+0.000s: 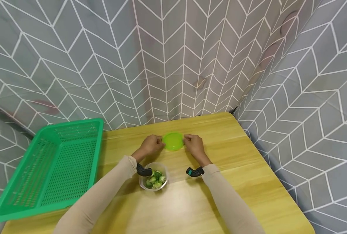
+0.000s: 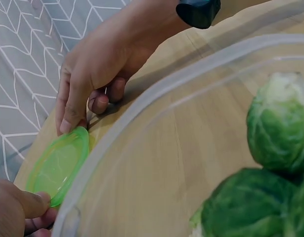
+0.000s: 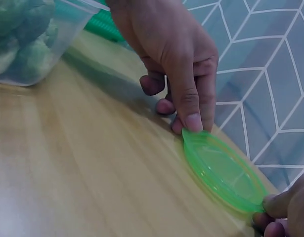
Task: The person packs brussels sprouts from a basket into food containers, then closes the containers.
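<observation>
A round, see-through green lid (image 1: 173, 141) is held between both hands near the table's far edge. My left hand (image 1: 152, 145) pinches its left rim between thumb and fingers. On the opposite rim, my right hand (image 1: 194, 145) pinches in the same way, its thumb on top. The lid looks tilted in the right wrist view, close over the wood. Nearer to me, below the left wrist, stands a clear plastic container (image 1: 142, 185) with several Brussels sprouts (image 1: 156, 179) inside. The left wrist's black strap partly covers that container in the head view.
A large green plastic basket (image 1: 98, 152) with slotted walls stands on the left of the wooden table (image 1: 237, 201). A grey curtain (image 1: 173, 65) with white chevron lines hangs behind the table and along its right side.
</observation>
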`<state>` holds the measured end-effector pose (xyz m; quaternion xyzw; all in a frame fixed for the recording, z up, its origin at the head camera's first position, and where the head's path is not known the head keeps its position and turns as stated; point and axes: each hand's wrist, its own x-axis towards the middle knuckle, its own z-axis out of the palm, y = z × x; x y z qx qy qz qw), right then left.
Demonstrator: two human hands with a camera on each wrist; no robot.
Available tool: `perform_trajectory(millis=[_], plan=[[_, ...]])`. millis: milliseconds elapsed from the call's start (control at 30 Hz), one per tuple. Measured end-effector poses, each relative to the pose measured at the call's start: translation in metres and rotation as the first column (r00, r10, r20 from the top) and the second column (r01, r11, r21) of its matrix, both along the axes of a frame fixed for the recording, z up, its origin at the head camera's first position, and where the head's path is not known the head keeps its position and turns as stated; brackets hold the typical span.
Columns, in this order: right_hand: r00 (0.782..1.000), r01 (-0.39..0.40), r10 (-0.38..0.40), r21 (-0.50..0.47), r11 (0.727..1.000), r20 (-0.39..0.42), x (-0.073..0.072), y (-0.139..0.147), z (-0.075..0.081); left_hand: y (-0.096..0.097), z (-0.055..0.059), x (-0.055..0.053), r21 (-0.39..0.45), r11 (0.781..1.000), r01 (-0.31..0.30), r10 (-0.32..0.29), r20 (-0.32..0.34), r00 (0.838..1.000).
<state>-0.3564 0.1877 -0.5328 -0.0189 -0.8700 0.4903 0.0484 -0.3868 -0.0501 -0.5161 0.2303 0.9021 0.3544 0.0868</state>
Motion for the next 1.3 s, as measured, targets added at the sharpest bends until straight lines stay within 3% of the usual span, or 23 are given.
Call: perform_trajectory(millis=[133,300,567,733,933,1167,1300], plan=[[0.999,-0.007,0.007,-0.006,1.000,0.037,-0.002,-0.002,0.002,0.001,-0.001,0.000,0.000,1.000,-0.028,0.028,-0.018,0.999],[0.996,-0.036,0.042,-0.065,0.997,0.084,0.000,-0.001,0.005,0.001,0.000,0.000,-0.002,0.999,-0.044,0.044,0.024,0.999],[0.996,-0.050,0.062,-0.174,0.984,0.068,0.023,-0.010,0.007,-0.018,0.018,0.023,0.079,0.992,-0.100,0.092,0.101,0.991],[0.995,-0.067,0.085,-0.251,0.966,0.061,0.044,-0.021,0.021,-0.033,0.037,0.050,0.141,0.981,-0.134,0.125,0.072,0.990],[0.986,-0.110,0.143,-0.321,0.940,0.081,0.078,-0.036,0.039,-0.051,0.048,0.094,0.213,0.957,-0.198,0.189,0.063,0.980],[0.977,-0.164,0.201,-0.345,0.924,0.074,0.120,-0.053,0.041,-0.062,0.044,0.148,0.244,0.923,-0.297,0.295,0.048,0.954],[0.978,-0.159,0.194,-0.320,0.934,0.078,0.134,-0.064,0.036,-0.066,0.038,0.171,0.257,0.899,-0.353,0.345,0.077,0.935]])
